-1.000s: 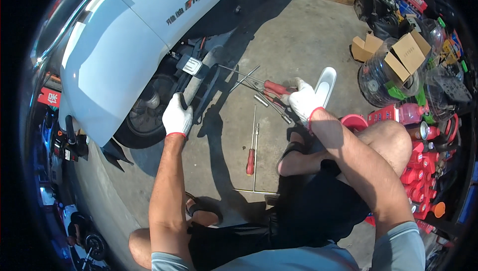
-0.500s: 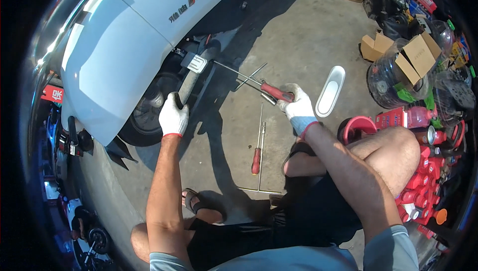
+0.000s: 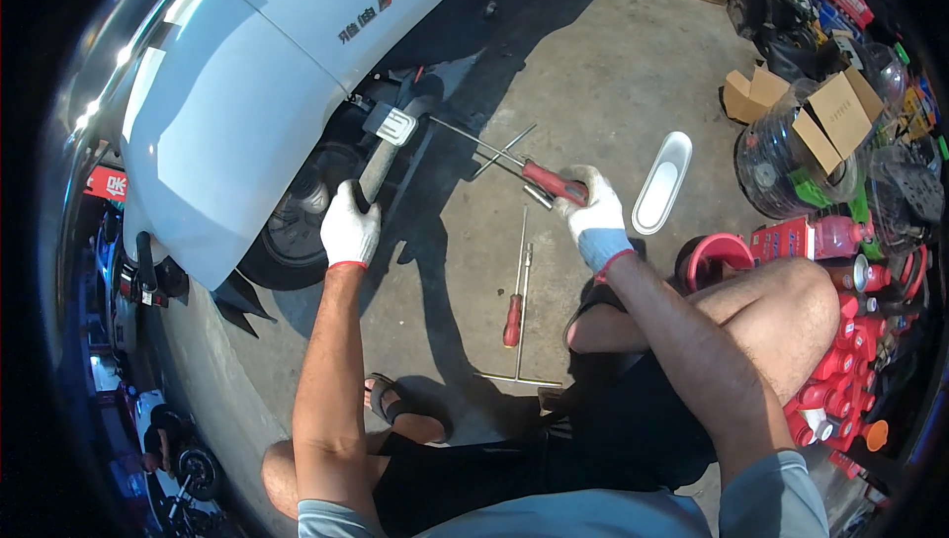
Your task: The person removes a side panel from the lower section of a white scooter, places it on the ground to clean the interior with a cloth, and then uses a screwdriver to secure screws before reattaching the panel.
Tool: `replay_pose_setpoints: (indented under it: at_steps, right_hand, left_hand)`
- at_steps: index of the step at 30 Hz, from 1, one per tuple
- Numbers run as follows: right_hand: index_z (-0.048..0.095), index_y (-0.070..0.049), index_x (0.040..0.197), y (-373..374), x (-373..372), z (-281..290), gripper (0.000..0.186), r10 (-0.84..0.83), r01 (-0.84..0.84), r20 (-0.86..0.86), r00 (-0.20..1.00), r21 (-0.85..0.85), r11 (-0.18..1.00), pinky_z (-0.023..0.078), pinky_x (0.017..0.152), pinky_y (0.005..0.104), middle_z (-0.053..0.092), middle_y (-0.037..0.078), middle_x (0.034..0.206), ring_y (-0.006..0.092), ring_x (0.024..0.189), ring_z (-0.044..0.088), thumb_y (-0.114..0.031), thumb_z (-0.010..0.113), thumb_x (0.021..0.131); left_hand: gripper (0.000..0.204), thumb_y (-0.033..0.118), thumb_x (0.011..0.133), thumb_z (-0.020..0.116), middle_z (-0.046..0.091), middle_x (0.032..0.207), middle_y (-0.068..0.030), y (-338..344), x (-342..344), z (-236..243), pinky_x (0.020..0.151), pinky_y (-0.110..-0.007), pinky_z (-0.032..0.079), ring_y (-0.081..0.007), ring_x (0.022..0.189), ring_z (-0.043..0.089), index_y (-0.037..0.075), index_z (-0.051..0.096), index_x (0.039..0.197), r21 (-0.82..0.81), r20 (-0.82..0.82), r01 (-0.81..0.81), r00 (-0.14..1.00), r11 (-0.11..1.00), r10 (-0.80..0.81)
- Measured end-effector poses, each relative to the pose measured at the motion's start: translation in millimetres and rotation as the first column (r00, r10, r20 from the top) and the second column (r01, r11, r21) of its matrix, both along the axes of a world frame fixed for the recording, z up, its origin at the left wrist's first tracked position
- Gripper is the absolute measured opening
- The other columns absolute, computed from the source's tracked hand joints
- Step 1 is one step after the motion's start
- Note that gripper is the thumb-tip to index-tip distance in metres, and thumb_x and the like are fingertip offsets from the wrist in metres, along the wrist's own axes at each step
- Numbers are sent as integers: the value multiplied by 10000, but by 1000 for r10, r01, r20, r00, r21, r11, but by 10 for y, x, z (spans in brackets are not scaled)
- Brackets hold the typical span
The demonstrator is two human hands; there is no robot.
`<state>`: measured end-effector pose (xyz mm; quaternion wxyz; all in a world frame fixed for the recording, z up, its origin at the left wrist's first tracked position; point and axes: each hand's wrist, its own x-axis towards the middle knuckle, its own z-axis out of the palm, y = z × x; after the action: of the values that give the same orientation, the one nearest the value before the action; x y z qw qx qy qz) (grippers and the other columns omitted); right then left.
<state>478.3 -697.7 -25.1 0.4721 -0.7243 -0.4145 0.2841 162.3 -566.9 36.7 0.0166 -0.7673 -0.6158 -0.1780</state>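
My left hand [image 3: 351,230], in a white work glove, is closed round the lower end of a grey tube-like part [image 3: 379,165] beside the wheel [image 3: 297,232] of a white scooter [image 3: 267,54]. A slotted pale pad [image 3: 397,127] sits near the upper end of that part. In my right hand [image 3: 596,212], also gloved, is a long screwdriver [image 3: 554,182] held by its red handle. Its thin shaft slants up and left, with the tip close to the grey part; contact cannot be made out. My left fingertips are partly hidden.
On the concrete between my feet lie another red-handled screwdriver [image 3: 513,321] and a T-handle wrench [image 3: 521,378]. Another rod tool [image 3: 504,151] lies under the held screwdriver's shaft. To the right are a white oblong tray [image 3: 661,182], a red bucket [image 3: 707,247], bottles and cartons [image 3: 835,118].
Both hands keep their grips and have barely moved. The view has shifted slightly, and the screwdriver still points toward the grey part.
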Motion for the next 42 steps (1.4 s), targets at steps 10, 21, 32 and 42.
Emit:
replay_pose_setpoints:
  at_steps: [10, 21, 32, 42]
  right_hand:
    - [625, -21, 1172, -61, 34, -31, 356, 63, -45, -97, 993, 172, 984, 508, 834, 330, 665, 149, 1019, 252, 907, 642, -110, 712, 839]
    - [551, -17, 1181, 2, 21, 214, 323, -100, 110, -892, 440, -57, 992, 454, 442, 302, 609, 72, 736, 172, 507, 566, -260, 607, 976]
    - [578, -9, 1223, -2, 97, -73, 385, -35, 75, -747, 663, 20, 997, 406, 377, 277, 646, 82, 843, 133, 446, 496, -293, 606, 965]
    - [633, -32, 1072, 2, 47, 210, 320, -134, 117, -686, 715, -72, 991, 375, 379, 267, 623, 47, 706, 122, 430, 490, -329, 626, 953]
  left_hand:
    - [453, 200, 793, 727, 653, 1025, -195, 13, -10, 51, 833, -437, 517, -376, 985, 636, 81, 546, 1191, 55, -51, 0, 999, 998, 2]
    - [396, 203, 791, 724, 650, 1006, -199, 24, -58, 41, 822, -433, 516, -372, 971, 634, 56, 569, 1124, 35, -50, -40, 998, 999, 42]
    - [447, 223, 796, 727, 663, 1015, -184, 31, -35, 0, 835, -432, 517, -358, 981, 642, 69, 565, 1183, 50, -52, -38, 998, 998, 41]
    - [430, 226, 791, 733, 662, 998, -211, 60, -83, -20, 813, -446, 519, -388, 950, 641, 74, 580, 1163, 63, 6, -35, 999, 997, 34]
